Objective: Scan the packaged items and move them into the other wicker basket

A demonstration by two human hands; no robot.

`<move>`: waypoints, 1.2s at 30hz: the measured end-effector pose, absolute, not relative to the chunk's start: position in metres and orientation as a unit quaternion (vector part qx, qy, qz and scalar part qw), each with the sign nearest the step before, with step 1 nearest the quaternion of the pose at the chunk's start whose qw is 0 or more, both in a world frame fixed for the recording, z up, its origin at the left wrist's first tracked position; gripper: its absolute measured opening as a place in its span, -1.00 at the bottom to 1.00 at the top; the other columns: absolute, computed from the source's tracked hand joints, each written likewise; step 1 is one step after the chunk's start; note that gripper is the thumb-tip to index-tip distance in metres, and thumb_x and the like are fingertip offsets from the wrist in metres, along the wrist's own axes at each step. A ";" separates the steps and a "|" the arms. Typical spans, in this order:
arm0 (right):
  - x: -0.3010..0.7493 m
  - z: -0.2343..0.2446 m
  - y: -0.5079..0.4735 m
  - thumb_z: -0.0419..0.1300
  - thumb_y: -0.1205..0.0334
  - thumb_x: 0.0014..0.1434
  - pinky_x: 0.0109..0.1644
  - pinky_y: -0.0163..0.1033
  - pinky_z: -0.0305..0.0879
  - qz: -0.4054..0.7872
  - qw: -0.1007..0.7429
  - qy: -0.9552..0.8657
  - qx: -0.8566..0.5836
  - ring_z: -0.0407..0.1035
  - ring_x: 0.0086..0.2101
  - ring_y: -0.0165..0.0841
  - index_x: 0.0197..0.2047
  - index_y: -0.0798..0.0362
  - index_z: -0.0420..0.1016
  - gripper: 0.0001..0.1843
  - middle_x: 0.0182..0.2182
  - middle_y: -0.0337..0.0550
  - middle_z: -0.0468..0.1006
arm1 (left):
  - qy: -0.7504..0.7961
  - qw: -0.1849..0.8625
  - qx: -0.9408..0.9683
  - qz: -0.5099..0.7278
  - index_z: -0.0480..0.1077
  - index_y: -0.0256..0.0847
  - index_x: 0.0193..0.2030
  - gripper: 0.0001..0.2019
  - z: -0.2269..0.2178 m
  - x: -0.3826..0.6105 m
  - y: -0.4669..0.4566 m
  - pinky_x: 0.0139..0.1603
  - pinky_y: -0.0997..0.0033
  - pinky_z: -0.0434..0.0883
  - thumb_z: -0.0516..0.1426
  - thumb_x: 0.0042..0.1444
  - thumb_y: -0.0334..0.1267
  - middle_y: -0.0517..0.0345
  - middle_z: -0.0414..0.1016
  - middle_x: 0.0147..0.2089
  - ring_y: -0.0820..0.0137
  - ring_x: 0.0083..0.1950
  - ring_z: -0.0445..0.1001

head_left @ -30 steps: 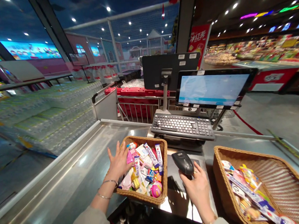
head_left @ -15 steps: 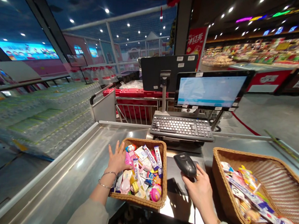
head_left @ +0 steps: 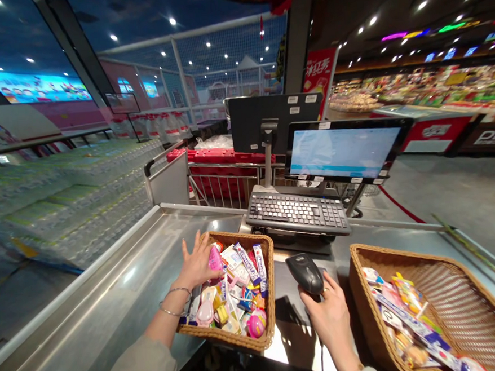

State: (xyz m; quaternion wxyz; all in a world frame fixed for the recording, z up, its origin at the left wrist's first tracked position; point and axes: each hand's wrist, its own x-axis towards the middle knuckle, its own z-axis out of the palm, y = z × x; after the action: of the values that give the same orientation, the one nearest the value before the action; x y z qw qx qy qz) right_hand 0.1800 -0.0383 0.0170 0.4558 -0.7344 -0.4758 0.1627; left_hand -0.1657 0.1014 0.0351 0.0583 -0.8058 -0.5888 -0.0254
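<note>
My left hand (head_left: 197,262) is over the left side of a wicker basket (head_left: 269,319) full of small sweets and toys. Its fingers are mostly spread, while thumb and forefinger pinch a pink packet (head_left: 214,259) at the top of the pile. My right hand (head_left: 330,312) grips the handle of a black barcode scanner (head_left: 305,273), held above the dark counter pad between the two baskets. A second wicker basket (head_left: 458,284) stands to the right with several colourful packets along its left side.
A keyboard (head_left: 298,211) and lit touchscreen (head_left: 343,151) stand behind the baskets, with a second monitor (head_left: 274,118) facing away. A steel counter (head_left: 112,308) runs to the left. A red trolley (head_left: 221,170) stands beyond, and stacked bottled water (head_left: 62,198) lies left.
My left hand has slid slightly right over the basket and closed thumb and forefinger on the pink packet. The scanner hand has barely moved. The camera has drifted a little.
</note>
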 end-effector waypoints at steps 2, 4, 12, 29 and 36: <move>0.180 0.017 -0.038 0.25 -0.08 -0.03 0.21 0.02 0.25 0.159 0.458 -0.476 -0.734 0.29 0.20 0.02 -0.29 0.06 0.65 -0.61 -0.09 0.07 0.64 | -0.575 0.050 -0.814 -0.061 0.35 -0.15 0.24 -0.21 0.039 -0.158 0.100 0.34 -0.57 -0.46 0.27 -0.08 0.25 -0.22 -0.12 0.55 -0.21 0.55 -0.32; 0.180 0.018 -0.038 0.24 -0.06 -0.03 0.21 0.01 0.25 0.154 0.464 -0.479 -0.729 0.29 0.20 0.01 -0.29 0.05 0.66 -0.62 -0.10 0.06 0.65 | -0.561 0.046 -0.822 -0.089 0.34 -0.14 0.25 -0.20 0.041 -0.150 0.099 0.34 -0.57 -0.42 0.27 -0.07 0.25 -0.23 -0.11 0.55 -0.22 0.55 -0.31; 0.183 0.023 -0.042 0.24 -0.04 -0.04 0.23 0.03 0.23 0.158 0.471 -0.467 -0.732 0.27 0.20 0.00 -0.31 0.04 0.66 -0.65 -0.09 0.05 0.65 | -0.525 0.037 -0.840 -0.134 0.28 -0.11 0.31 -0.18 0.043 -0.123 0.097 0.35 -0.57 -0.39 0.30 -0.07 0.19 -0.24 -0.06 0.54 -0.22 0.55 -0.32; 0.192 0.029 -0.047 0.23 -0.06 -0.08 0.27 0.04 0.20 0.177 0.467 -0.453 -0.738 0.25 0.23 0.02 -0.29 0.08 0.66 -0.59 -0.07 0.08 0.64 | -0.475 0.057 -0.878 -0.009 0.37 0.00 0.25 -0.37 -0.005 -0.105 0.098 0.39 -0.52 -0.40 0.30 0.01 0.02 -0.03 0.06 0.52 -0.12 0.55 -0.22; 0.192 0.030 -0.047 0.23 -0.07 -0.08 0.29 0.04 0.18 0.180 0.472 -0.446 -0.739 0.24 0.23 0.02 -0.26 0.06 0.66 -0.57 -0.07 0.06 0.64 | -0.545 0.084 -0.834 0.000 0.39 -0.13 0.27 -0.28 0.000 -0.083 0.088 0.40 -0.49 -0.46 0.17 0.07 0.25 -0.07 0.06 0.51 -0.19 0.55 -0.33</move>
State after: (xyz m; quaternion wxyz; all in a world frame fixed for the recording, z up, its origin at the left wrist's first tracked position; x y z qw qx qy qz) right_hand 0.1923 -0.0468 0.0304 0.4721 -0.7388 -0.4458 0.1804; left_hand -0.0830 0.0881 -0.0005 0.0844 -0.8342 -0.5450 -0.0003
